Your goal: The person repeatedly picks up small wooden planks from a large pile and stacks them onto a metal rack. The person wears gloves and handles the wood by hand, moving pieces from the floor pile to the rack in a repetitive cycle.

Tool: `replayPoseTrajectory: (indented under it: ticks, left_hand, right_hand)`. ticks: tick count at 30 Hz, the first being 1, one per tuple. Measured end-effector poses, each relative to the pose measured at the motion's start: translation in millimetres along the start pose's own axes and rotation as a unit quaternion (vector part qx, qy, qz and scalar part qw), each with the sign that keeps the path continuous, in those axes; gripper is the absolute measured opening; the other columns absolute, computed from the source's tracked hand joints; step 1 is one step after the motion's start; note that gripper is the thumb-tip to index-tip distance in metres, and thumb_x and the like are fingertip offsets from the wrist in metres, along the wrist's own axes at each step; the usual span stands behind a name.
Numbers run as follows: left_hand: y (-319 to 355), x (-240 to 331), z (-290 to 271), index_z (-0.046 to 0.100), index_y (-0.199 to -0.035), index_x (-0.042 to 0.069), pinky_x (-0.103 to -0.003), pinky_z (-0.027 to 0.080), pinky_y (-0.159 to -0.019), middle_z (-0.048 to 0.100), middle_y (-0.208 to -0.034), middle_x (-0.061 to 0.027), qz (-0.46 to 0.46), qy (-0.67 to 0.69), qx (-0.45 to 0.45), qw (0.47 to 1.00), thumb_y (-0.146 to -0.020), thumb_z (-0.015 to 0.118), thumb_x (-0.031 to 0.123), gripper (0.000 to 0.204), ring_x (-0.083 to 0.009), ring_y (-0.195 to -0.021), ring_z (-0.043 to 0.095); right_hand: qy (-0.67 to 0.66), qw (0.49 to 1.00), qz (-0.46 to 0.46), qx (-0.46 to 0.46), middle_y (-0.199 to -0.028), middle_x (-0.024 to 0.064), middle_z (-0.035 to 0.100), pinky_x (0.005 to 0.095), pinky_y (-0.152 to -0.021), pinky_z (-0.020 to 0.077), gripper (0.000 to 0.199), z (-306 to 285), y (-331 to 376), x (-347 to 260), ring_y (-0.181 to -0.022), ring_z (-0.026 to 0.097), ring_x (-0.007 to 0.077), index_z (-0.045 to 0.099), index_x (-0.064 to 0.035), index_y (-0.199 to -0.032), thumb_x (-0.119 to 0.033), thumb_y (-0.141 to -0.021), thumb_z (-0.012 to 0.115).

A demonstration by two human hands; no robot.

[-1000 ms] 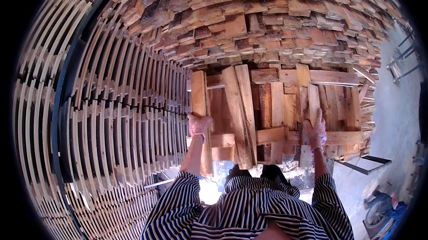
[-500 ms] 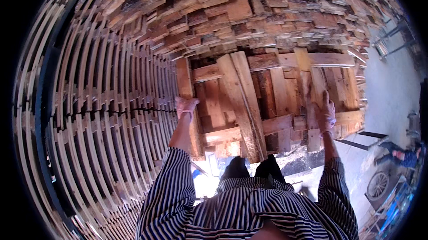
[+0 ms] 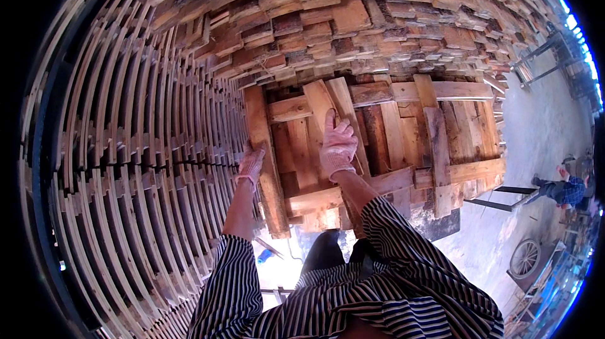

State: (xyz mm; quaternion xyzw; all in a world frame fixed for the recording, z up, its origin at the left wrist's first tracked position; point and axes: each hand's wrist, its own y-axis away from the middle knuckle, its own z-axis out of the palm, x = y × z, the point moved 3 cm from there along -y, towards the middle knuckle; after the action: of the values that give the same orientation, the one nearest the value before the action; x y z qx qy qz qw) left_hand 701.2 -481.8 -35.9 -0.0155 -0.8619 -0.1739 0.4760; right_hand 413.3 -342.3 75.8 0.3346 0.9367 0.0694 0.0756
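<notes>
Both hands wear pale pinkish gloves. My left hand (image 3: 251, 162) is closed at the left edge of a long wooden plank (image 3: 267, 169), which lies lengthwise at the left end of a stack of boards. My right hand (image 3: 339, 145) lies over a slanting plank (image 3: 318, 97) near the middle of the stack, its thumb stretched forward and its fingers curled at the plank's right side. A second narrow plank (image 3: 342, 94) runs close beside that one. Under them are crosswise boards (image 3: 315, 200) and further lengthwise boards. The fingertips of both hands are partly hidden.
A high wall of stacked timber (image 3: 353, 17) rises at the far side. Tall rows of spaced slats (image 3: 145, 150) stand close on the left. To the right are a concrete floor (image 3: 535, 118), a metal frame (image 3: 504, 197), a spoked wheel (image 3: 524, 258) and another person (image 3: 570, 189).
My right hand has moved left from the right part of the stack to the slanting plank in the middle. My left hand has shifted slightly nearer along the left plank.
</notes>
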Motion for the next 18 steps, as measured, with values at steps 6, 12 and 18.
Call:
replayPoseTrajectory:
  ticks: [6,12,18]
  left_hand:
    - [17,-10,-1,0.045,-0.148,0.016,-0.044,0.050,-0.098,0.069,-0.128,-0.0143,-0.050,-0.028,0.032,0.998,-0.097,0.068,0.042,0.061,-0.0329,-0.119,0.065]
    - [16,29,15,0.042,-0.150,0.010,-0.041,0.048,-0.101,0.067,-0.131,-0.0147,-0.004,-0.012,-0.009,1.000,-0.100,0.066,0.034,0.060,-0.0309,-0.122,0.063]
    - [28,13,2,0.043,-0.150,0.010,-0.035,0.048,-0.100,0.065,-0.132,-0.0099,-0.031,0.126,-0.027,0.991,-0.102,0.065,0.022,0.054,-0.0235,-0.118,0.062]
  right_hand:
    - [-0.078,0.993,-0.065,-0.067,-0.145,0.0243,0.052,0.0481,-0.098,0.0509,0.086,-14,20,-46,-0.130,0.055,0.0394,0.029,-0.0207,-0.162,-0.040,-0.089,0.070]
    - [-0.224,0.961,-0.034,-0.161,-0.154,0.0203,0.048,0.0517,-0.111,0.0443,0.081,3,-2,-105,-0.140,0.049,0.0364,0.030,-0.0195,-0.163,-0.060,-0.097,0.053]
    - [0.035,0.995,0.012,0.089,-0.156,0.0265,0.043,0.0537,-0.110,0.0430,0.089,-6,19,20,-0.138,0.051,0.0374,0.027,-0.0228,-0.164,-0.074,-0.094,0.049]
